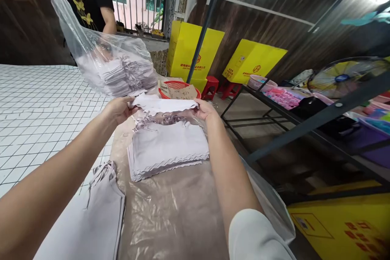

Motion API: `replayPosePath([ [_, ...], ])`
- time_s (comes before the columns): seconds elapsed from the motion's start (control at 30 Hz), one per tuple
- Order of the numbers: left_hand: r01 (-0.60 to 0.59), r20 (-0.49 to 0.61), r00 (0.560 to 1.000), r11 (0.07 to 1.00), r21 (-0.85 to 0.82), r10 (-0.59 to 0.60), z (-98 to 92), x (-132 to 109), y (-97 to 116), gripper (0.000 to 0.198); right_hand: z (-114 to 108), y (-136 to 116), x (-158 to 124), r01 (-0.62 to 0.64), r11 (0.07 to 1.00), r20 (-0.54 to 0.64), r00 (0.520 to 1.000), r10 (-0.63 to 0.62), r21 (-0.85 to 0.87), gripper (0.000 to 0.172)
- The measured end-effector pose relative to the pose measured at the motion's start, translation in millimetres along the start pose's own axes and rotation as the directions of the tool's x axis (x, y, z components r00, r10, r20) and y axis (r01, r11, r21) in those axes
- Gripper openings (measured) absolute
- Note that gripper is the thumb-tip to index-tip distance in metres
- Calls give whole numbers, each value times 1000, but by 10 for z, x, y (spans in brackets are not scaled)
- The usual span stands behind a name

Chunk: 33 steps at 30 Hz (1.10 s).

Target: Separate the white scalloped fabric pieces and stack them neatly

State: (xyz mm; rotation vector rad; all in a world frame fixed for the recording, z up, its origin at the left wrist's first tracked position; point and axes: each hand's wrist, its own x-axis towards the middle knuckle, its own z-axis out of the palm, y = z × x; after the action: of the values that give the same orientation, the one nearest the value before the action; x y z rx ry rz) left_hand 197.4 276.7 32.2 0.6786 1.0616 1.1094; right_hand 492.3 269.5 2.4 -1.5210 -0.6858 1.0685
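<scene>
A pale lilac cloth piece (pixel 166 105) is stretched between my two hands above the table. My left hand (pixel 119 109) pinches its left end, and my right hand (pixel 204 109) pinches its right end. Just below it lies a neat stack of similar cloth pieces (pixel 170 146) with wavy front edges and thin straps at the back, resting on clear plastic (pixel 170 211). More pale cloth with straps (pixel 91 215) lies at the lower left. Beyond my hands, a clear plastic bag (pixel 91 48) holds many folded pieces (pixel 128 75).
Across the table, a person in a black shirt (pixel 88 0) has a hand at the bag. A red basket with cardboard (pixel 179 90) stands behind the cloth. Yellow boxes (pixel 198 48), red stools (pixel 210 87) and a metal rack (pixel 274 115) are at the right.
</scene>
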Motion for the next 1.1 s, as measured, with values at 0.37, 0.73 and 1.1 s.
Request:
replayPosePath([
  [0.37, 153, 114, 970, 906, 395, -214, -550, -807, -849, 30, -620, 898, -697, 16, 935, -112, 992, -59, -355, 33],
  [0.73, -118, 149, 989, 570, 813, -8, -765, -838, -1081, 28, -725, 1049, -938, 188, 607, -139, 883, -449, -772, 19],
  [1.1, -552, 557, 759, -123, 825, 337, 108, -170, -1295, 66, 180, 1185, 3, 514, 108, 280, 619, -734, -851, 60],
])
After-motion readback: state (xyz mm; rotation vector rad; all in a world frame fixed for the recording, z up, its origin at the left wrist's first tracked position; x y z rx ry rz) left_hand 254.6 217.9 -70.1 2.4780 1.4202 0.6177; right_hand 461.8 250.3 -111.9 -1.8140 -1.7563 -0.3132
